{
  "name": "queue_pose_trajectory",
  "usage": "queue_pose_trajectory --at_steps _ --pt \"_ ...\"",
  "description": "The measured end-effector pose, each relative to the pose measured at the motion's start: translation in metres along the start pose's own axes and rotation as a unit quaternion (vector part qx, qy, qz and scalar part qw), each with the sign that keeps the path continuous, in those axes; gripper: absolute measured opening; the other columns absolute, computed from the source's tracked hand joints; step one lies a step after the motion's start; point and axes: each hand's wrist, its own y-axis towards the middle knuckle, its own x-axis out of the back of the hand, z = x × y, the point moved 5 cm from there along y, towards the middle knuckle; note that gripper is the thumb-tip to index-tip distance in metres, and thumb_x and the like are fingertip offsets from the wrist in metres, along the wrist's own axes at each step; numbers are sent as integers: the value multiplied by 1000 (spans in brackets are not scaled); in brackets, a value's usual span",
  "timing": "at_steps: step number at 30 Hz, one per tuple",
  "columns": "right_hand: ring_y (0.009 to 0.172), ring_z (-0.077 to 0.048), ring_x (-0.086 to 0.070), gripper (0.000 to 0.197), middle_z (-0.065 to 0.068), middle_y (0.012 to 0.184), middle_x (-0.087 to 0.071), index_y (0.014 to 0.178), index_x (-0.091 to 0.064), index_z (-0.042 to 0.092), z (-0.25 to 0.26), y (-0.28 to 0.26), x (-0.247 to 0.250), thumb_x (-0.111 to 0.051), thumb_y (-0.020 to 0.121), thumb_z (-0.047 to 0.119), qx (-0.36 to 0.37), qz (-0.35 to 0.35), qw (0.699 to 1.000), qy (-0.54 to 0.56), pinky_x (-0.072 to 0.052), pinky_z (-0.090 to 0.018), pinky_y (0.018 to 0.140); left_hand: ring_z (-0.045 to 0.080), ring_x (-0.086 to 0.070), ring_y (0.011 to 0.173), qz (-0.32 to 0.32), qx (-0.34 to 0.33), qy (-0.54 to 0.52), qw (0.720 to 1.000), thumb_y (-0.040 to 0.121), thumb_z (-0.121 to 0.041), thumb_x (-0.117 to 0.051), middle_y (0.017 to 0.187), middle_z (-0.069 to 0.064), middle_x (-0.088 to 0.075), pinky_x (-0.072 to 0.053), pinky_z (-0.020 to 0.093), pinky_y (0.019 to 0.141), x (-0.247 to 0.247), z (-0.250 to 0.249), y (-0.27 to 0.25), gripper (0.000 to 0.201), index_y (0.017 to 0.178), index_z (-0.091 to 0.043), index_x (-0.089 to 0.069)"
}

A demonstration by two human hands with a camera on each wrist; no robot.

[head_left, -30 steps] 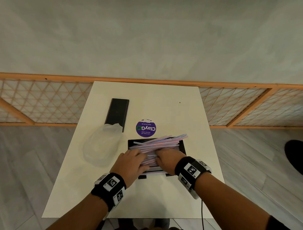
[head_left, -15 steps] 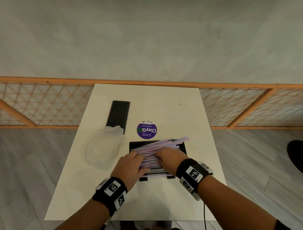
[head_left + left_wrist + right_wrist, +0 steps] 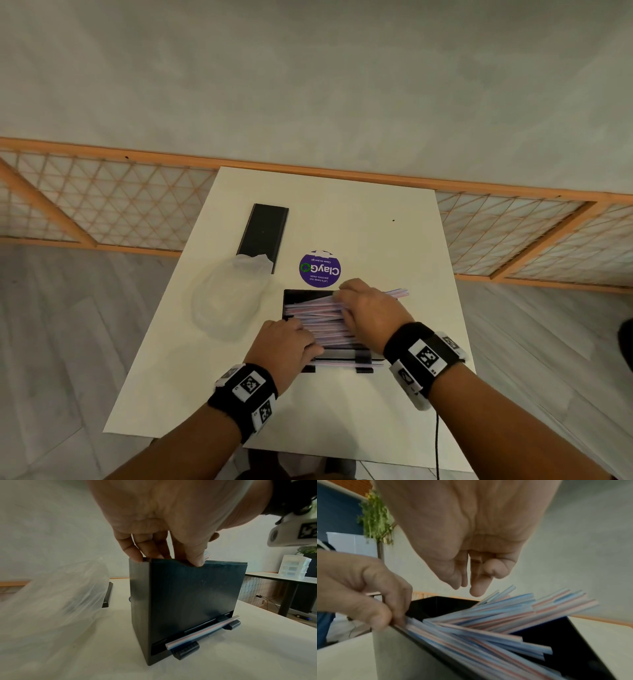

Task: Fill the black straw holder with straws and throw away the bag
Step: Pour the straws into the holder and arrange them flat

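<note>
The black straw holder (image 3: pixel 303 295) stands open-topped near the table's front, with a loose pile of pink-and-blue striped straws (image 3: pixel 315 317) lying across it and poking out at the far right. My left hand (image 3: pixel 305 337) grips the holder's near-left rim (image 3: pixel 188 595), thumb on the front wall. One straw (image 3: pixel 202 632) lies in the front dispensing slot. My right hand (image 3: pixel 346 298) hovers over the far part of the straws (image 3: pixel 488 626), fingers (image 3: pixel 477 588) pointing down, holding nothing. The empty clear plastic bag (image 3: pixel 229 301) lies left of the holder.
A long black lid (image 3: pixel 263 233) lies behind the bag, its near end under it. A round purple sticker (image 3: pixel 320 269) sits on the white table (image 3: pixel 376 411) just behind the holder. An orange-framed lattice railing (image 3: pixel 102 205) runs behind the table.
My right hand has moved from the near side of the straw pile to its far right part. The left hand has stayed at the holder's near-left corner.
</note>
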Motion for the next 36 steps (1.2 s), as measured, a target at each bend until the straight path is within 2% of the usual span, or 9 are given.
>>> queue_pose_trajectory --at_steps 3,5,7,9,14,18,26,32,36 --pt "82 -29 -65 22 -5 118 -50 113 -62 14 1 12 -16 -55 92 14 -9 55 996 -67 -55 -40 69 13 -58 80 -9 5 -14 1000 90 -63 -33 86 -11 -61 -43 32 75 2 -1 0 52 88 -28 -72" --pt "75 -28 -61 17 -7 115 -46 108 -61 12 5 19 -21 -58 91 13 -16 65 993 -92 -52 -38 64 15 -58 76 -23 20 -35 999 90 -62 -46 86 -10 -61 -42 29 72 3 1 0 43 85 -27 -70" --pt "77 -28 -59 16 -9 113 -47 106 -60 11 10 25 -22 -59 90 9 -11 67 992 -107 -47 -37 62 15 -57 76 -25 39 -59 997 89 -58 -58 89 -9 -61 -45 28 73 4 2 -1 35 89 -25 -69" --pt "82 -30 -61 18 -9 113 -48 107 -60 10 15 30 -24 -56 91 8 -3 76 990 -119 -46 -38 62 16 -58 78 -24 51 -64 996 87 -59 -62 92 -10 -61 -48 30 75 5 5 0 34 92 -26 -68" --pt "93 -32 -67 29 -8 117 -57 121 -60 12 17 25 -40 -53 93 12 -22 140 982 -122 -56 -42 72 16 -57 79 -20 61 -64 996 87 -59 -61 92 -9 -60 -49 29 73 4 5 1 33 91 -27 -67" --pt "100 -32 -67 28 -9 118 -61 121 -60 12 16 26 -44 -54 94 14 -38 157 980 -118 -58 -45 82 16 -56 76 -21 65 -69 995 87 -59 -61 88 -8 -59 -48 30 71 4 5 1 34 86 -25 -64" --pt "99 -33 -67 22 -13 112 -69 115 -63 10 13 25 -47 -52 96 13 -61 214 965 -136 -58 -43 83 16 -58 78 -26 77 -93 992 84 -58 -65 90 -8 -59 -52 33 73 4 7 0 35 89 -24 -66" --pt "91 -29 -67 26 -9 105 -71 116 -61 15 10 24 -49 -57 91 21 -89 254 959 -85 -60 -40 81 17 -58 80 -19 77 -89 993 85 -59 -64 92 -8 -59 -51 33 74 5 6 0 36 90 -24 -67" --pt "94 -28 -68 33 -5 105 -70 117 -60 22 5 25 -42 -63 84 24 -105 253 961 -30 -59 -39 82 20 -58 83 -6 77 -79 994 87 -60 -62 96 -6 -59 -50 34 77 6 5 0 39 95 -22 -64"
